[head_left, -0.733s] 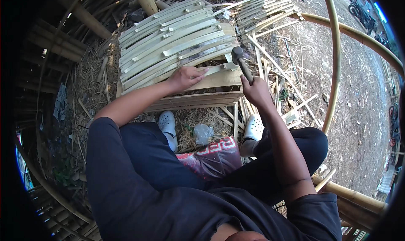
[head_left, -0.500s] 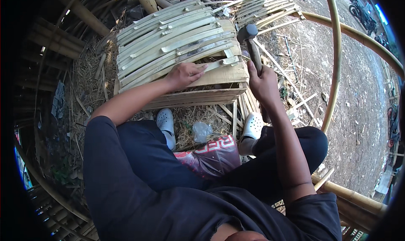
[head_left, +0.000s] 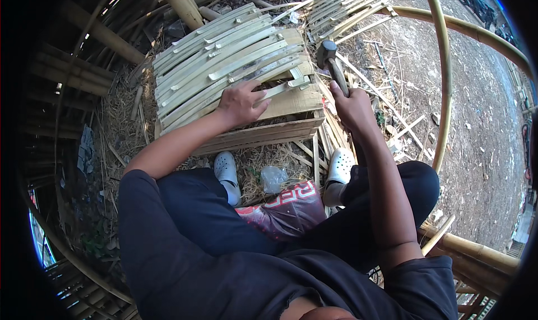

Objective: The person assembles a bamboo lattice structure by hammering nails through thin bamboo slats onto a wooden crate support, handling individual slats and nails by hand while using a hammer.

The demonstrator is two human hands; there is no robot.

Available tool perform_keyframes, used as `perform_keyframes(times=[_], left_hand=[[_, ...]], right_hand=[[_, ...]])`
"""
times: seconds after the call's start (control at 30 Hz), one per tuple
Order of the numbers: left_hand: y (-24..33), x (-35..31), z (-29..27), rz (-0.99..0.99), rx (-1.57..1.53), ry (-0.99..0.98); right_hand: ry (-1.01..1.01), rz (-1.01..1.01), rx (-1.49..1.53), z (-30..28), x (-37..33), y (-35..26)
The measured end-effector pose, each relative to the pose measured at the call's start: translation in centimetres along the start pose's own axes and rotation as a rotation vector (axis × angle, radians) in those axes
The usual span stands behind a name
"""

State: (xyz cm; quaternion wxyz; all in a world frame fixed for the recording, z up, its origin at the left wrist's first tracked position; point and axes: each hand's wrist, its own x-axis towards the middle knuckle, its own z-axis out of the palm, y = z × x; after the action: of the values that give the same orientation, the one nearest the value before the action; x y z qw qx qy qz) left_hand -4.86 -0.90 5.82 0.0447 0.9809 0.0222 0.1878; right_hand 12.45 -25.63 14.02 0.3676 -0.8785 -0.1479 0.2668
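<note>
My left hand [head_left: 242, 103] is closed on a pale bamboo strip [head_left: 283, 89], its fingers and thumb either side of it. The strip lies across the near part of a low slatted bamboo panel [head_left: 207, 59], close to the panel's right edge. In my right hand [head_left: 354, 106] is a hammer [head_left: 338, 72], gripped by its wooden handle. The dark metal head [head_left: 327, 50] is raised beside the panel's right edge, apart from the strip. Below the panel's near edge runs a wooden board side [head_left: 263, 132].
A second slatted bamboo piece [head_left: 344, 6] lies at the far right. Bamboo poles [head_left: 443, 68] curve past on the right. A clear plastic bag [head_left: 273, 178] and a printed dark sack [head_left: 291, 211] lie between my feet. Straw and loose strips cover the ground.
My left hand has shifted slightly, its fingers now more spread along the strip. The hammer head has dropped a little and tilted. The whole view has shifted slightly.
</note>
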Motion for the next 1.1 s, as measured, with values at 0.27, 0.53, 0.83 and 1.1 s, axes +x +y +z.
perform_keyframes(times=[0.27, 0.53, 0.83, 1.1], left_hand=[[3.6, 4.3, 1.0, 0.207, 0.052, 0.013], [3.6, 7.9, 4.5, 0.201, 0.141, -0.016], [4.3, 8.6, 4.6, 0.234, 0.113, -0.008], [5.9, 6.9, 6.0, 0.104, 0.149, 0.071]], right_hand=[[0.002, -0.001, 0.07, -2.4, -1.1, -1.5], [0.028, 0.003, 0.167, -3.3, -0.8, -1.8], [0.079, -0.047, 0.133, -3.8, -0.6, -1.2], [-0.003, 0.003, 0.153, -3.5, -1.0, -1.5]])
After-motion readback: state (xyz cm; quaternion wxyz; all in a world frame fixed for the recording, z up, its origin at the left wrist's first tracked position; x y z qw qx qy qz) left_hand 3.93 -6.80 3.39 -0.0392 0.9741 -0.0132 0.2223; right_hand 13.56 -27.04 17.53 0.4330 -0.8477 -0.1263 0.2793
